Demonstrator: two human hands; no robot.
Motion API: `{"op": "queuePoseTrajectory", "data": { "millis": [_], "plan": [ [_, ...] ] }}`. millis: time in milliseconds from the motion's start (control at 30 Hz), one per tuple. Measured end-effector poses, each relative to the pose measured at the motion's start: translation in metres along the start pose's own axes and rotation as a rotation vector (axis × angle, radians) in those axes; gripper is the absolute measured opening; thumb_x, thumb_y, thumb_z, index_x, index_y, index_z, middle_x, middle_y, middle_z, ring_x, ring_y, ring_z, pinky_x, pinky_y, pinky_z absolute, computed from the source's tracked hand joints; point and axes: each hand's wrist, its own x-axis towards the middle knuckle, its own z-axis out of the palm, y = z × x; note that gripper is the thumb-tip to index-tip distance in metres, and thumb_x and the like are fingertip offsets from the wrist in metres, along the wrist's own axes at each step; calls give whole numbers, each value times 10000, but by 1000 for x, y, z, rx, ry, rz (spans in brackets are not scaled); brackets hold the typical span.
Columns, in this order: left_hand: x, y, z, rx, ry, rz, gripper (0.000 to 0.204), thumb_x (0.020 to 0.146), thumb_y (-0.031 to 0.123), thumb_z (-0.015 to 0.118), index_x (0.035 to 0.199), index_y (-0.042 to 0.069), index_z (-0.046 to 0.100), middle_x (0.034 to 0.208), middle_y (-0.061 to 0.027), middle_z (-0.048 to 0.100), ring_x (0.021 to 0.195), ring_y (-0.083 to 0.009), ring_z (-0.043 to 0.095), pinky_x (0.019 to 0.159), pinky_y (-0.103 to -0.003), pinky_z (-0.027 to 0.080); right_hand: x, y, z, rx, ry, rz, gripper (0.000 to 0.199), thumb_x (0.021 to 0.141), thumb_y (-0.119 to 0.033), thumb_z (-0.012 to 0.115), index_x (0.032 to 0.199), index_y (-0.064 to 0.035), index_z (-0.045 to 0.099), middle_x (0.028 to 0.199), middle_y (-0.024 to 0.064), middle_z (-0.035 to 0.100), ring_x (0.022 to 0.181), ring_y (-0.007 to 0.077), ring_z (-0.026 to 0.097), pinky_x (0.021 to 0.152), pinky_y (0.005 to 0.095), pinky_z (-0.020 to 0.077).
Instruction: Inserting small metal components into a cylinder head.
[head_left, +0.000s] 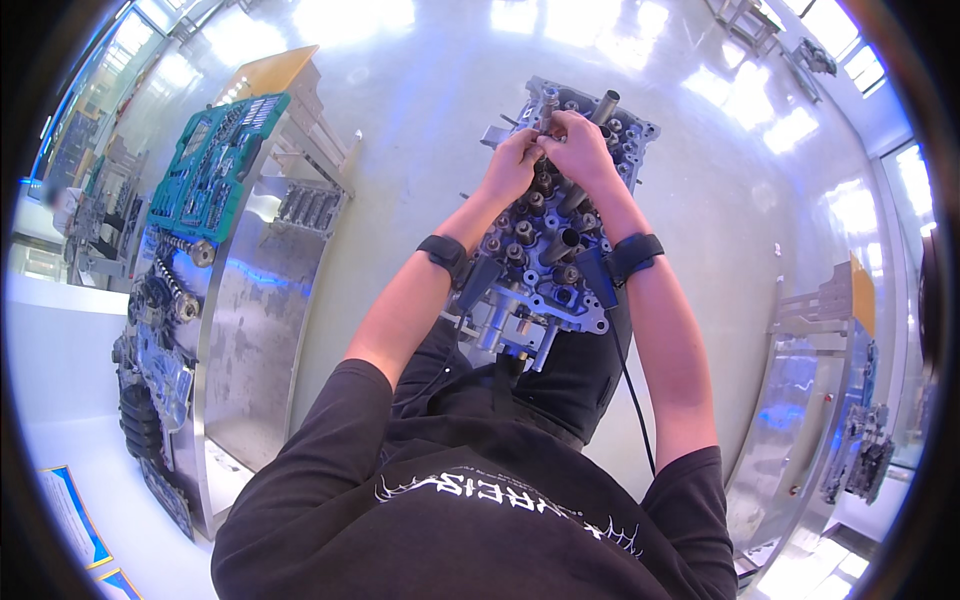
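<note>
A grey metal cylinder head [540,260] with several round bores stands in front of me, above my lap. Both my hands reach to its far end. My left hand [512,162] and my right hand [578,148] are closed together around a small metal part [549,122] near the top of the head. What exactly the fingers pinch is hidden. A short metal tube [606,103] sticks up just right of my right hand. Black bands sit on both wrists.
A steel workbench [255,300] stands to my left, carrying a green socket-tool tray [215,165], camshafts [175,290] and other engine parts. Another steel bench [800,400] with parts is at the right. A black cable [632,390] hangs from my right wrist band.
</note>
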Motion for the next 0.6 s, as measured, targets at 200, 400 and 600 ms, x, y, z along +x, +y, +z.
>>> {"op": "queuePoseTrajectory", "data": {
  "millis": [200, 400, 600],
  "plan": [
    [1, -4, 2, -11, 15, 70, 183, 927, 31, 566, 1096, -35, 592, 913, -159, 679, 878, -219, 661, 791, -327, 498, -2, -2, -1, 173, -13, -27, 200, 736, -110, 696, 907, -8, 672, 958, 160, 652, 929, 335, 626, 827, 407, 488],
    [1, -7, 5, -173, -44, 25, 290, 866, 89, 662, 1110, -46, 582, 972, -139, 678, 901, -206, 673, 790, -315, 521, -2, 0, 1, 35, 17, -3, 196, 739, -123, 709, 872, 9, 652, 924, 170, 634, 915, 353, 617, 816, 424, 481],
    [2, -11, 3, -56, -40, 26, 264, 837, 98, 681, 1049, -40, 604, 964, -148, 674, 888, -200, 680, 773, -323, 527, -2, -8, -2, -85, -29, 87, 358, 710, -281, 776, 794, 19, 600, 904, 169, 635, 897, 354, 622, 778, 429, 479]
  ]
}}
